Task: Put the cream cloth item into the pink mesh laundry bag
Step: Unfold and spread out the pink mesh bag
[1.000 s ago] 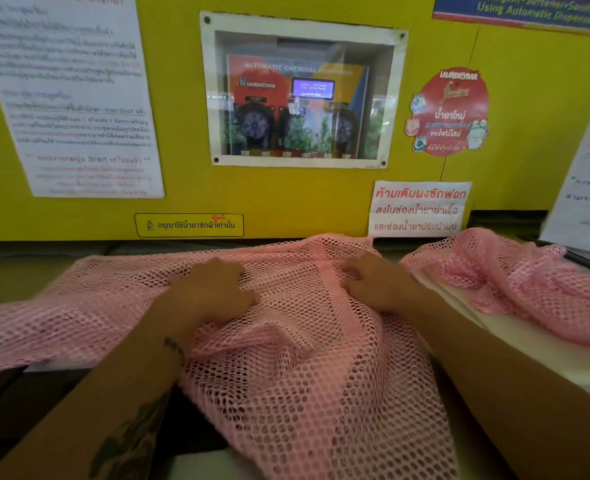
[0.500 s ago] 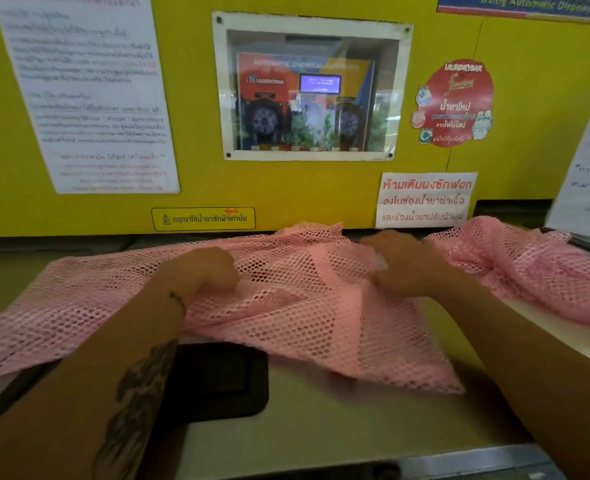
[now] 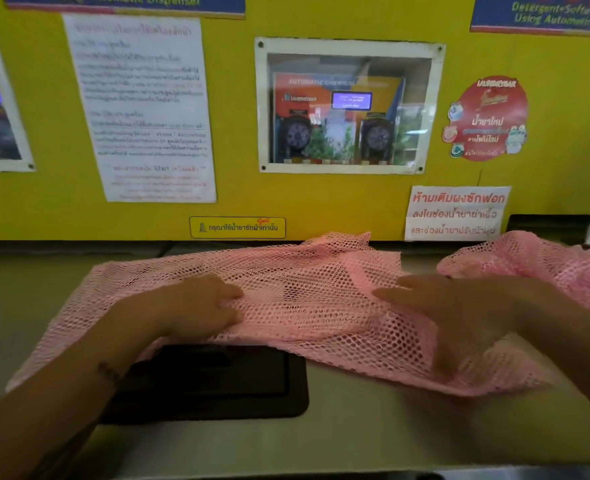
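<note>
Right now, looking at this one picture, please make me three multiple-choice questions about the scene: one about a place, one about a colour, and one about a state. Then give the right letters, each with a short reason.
1. Where does the black recessed panel lie?
A. Under the near edge of the pink mesh bag, by the left hand
B. On the wall
C. Beside the right hand, clear of the mesh

2. What colour is the wall panel behind the counter?
A. White
B. Yellow
C. Grey

3. How is the pink mesh bag?
A. Hanging from a hook
B. Rolled into a ball
C. Spread out on the counter under both hands

Answers:
1 A, because the mesh edge overlaps the panel's top beside the left wrist.
2 B, because yellow surrounds all the posted notices.
3 C, because it lies wide and fairly flat, with each hand on it.
</note>
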A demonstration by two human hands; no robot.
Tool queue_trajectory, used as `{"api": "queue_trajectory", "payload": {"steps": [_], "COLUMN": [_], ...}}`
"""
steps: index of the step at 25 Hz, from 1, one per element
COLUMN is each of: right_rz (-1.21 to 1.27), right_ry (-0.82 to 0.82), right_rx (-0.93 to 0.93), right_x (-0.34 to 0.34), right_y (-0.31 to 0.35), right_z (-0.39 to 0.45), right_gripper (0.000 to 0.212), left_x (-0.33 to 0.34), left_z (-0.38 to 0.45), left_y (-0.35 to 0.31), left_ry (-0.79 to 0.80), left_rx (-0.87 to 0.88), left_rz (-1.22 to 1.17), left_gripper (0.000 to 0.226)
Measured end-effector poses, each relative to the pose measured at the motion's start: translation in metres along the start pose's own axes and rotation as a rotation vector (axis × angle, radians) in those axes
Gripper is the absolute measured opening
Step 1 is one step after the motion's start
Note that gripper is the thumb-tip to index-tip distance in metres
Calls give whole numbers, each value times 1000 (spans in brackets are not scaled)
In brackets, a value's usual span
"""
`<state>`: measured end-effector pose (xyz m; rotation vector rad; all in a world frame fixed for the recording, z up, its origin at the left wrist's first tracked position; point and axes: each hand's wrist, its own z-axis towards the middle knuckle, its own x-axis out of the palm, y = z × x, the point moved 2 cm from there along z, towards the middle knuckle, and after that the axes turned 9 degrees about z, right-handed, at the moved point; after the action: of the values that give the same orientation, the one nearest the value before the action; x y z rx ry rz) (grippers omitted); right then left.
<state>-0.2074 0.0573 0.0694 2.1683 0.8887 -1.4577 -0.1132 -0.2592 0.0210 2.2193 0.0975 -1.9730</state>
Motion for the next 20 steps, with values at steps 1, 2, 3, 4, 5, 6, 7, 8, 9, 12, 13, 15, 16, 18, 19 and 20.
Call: {"api": "queue_trajectory", "payload": {"steps": [1,2,3,4,5,6,7,8,9,12,13,15,16,18,19,20], "right_rz": [35,106,182,222,216,171,102,65,74,94,123,334,469,619,640,645], "right_ry": [-59,-114,-171,-225,-266,-310,-369,-440,-504,-651,-684,-644,-556,-337,-249,-181], "right_rx": [-41,-131,-239,-322,-379,-418,-440,-437,-411,-431,-464,-567,-635,-762,-799,-813], "right_x": [-8,-13,-15,-12,-8,0,8,15,20,26,26,21,17,7,2,-3], "right_y": [8,23,44,66,85,102,112,117,118,113,113,113,113,115,116,115], "right_z": [-4,-6,-6,-1,6,15,24,31,36,46,47,43,38,19,9,1], "right_gripper": [119,109,94,78,62,47,36,29,28,25,22,23,26,32,35,37], "left_x": [0,-1,-2,-4,-5,-7,-9,-12,-15,-13,-10,-7,-10,-22,-28,-31], "left_z": [4,8,12,13,14,11,8,2,-5,-33,-39,-39,-40,-41,-41,-42], "left_y": [3,4,6,5,5,6,8,12,15,16,14,15,18,26,29,29], "left_ry": [-6,-16,-28,-36,-64,-112,-191,-272,-337,-261,-221,-283,-343,-462,-514,-545], "left_rx": [10,27,43,46,49,47,51,50,58,113,119,113,101,48,22,-2], "left_rz": [12,10,-16,-47,-75,-101,-128,-159,-201,-314,-299,-275,-309,-398,-400,-354], "left_gripper": [58,56,54,52,50,46,39,30,18,14,15,6,8,19,19,15]}}
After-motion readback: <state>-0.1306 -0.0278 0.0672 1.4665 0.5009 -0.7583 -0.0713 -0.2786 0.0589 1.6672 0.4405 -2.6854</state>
